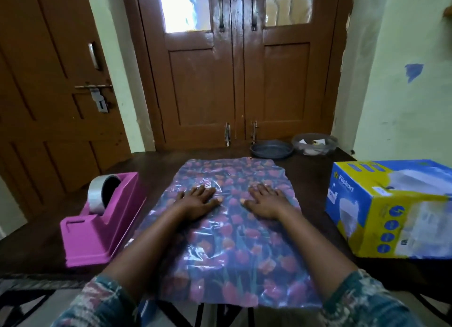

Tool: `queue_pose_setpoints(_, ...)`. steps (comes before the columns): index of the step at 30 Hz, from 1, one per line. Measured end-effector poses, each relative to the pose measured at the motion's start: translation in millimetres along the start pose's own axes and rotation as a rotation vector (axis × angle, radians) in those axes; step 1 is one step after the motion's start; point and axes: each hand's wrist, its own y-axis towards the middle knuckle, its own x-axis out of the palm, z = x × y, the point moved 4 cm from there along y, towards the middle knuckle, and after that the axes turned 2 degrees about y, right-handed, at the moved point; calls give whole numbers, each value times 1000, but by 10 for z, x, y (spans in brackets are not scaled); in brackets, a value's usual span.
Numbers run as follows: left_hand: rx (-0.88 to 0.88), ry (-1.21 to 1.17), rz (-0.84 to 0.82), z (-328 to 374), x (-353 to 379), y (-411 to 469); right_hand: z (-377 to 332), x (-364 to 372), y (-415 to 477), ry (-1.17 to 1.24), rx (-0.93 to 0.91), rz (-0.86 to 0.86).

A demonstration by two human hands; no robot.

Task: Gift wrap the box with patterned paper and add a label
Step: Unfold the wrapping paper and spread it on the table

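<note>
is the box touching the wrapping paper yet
Apart. The head view shows a strip of bare dark table between the box and the right edge of the patterned paper.

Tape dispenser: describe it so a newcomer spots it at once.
Start at the dark wooden table in front of the brown double doors. Left of the floral wrapping paper spread across it sits the tape dispenser. It alone is bright pink, a blocky stand carrying a tape roll.

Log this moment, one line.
left hand: flat on paper | right hand: flat on paper | box: unwrapped, right | tape dispenser: left
</note>
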Motion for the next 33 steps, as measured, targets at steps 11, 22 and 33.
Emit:
queue_pose_setpoints(11, -135, -53, 40, 41, -22, 63, 106, -26, 255, -44, -86, -14)
queue_pose_setpoints(22, -100, -34, 2, -349, -123, 551, 4, -279, 607, -48, 41, 45)
queue_pose_setpoints(33, -59, 19, 26, -417, -84, 787, 307, -147, 784, 6, 257, 73)
